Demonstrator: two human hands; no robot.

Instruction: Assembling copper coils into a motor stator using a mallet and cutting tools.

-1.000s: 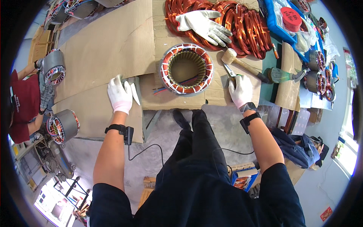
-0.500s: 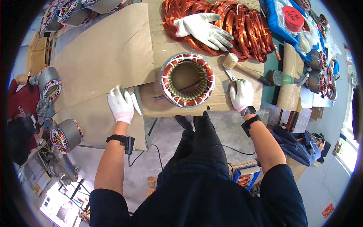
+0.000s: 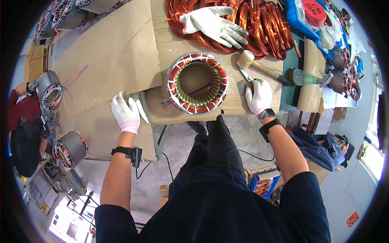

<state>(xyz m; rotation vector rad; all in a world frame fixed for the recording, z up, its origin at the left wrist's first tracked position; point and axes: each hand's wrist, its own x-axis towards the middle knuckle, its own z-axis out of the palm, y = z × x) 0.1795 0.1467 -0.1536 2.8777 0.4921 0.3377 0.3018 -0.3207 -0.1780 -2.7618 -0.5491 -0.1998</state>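
A stator [image 3: 197, 110], a ring-shaped grey core with copper windings laced in white, stands on the cardboard-covered table before me. To its left, my white-gloved left hand [image 3: 125, 111] rests on the cardboard, fingers spread a little and bent. Beside its thumb lies a thin white pointed strip [image 3: 142, 110], which it does not appear to grip. On the right, my gloved right hand [image 3: 259, 97] is closed around the handle end of scissors [image 3: 245, 75]; their blades point up and left, and the palm hides most of the handles.
Beyond the stator lie copper wire coils [image 3: 259, 30] with a loose white glove [image 3: 214, 26] on top. A mallet [image 3: 259, 67] and a brush [image 3: 300, 77] lie at right. A blue crate [image 3: 298, 20] stands behind. Another person [image 3: 26, 117] handles a stator [image 3: 50, 91] at far left.
The whole view has shifted slightly, so the table items sit a little higher and further left. My left fingers have spread slightly; my right hand stays at the scissors.
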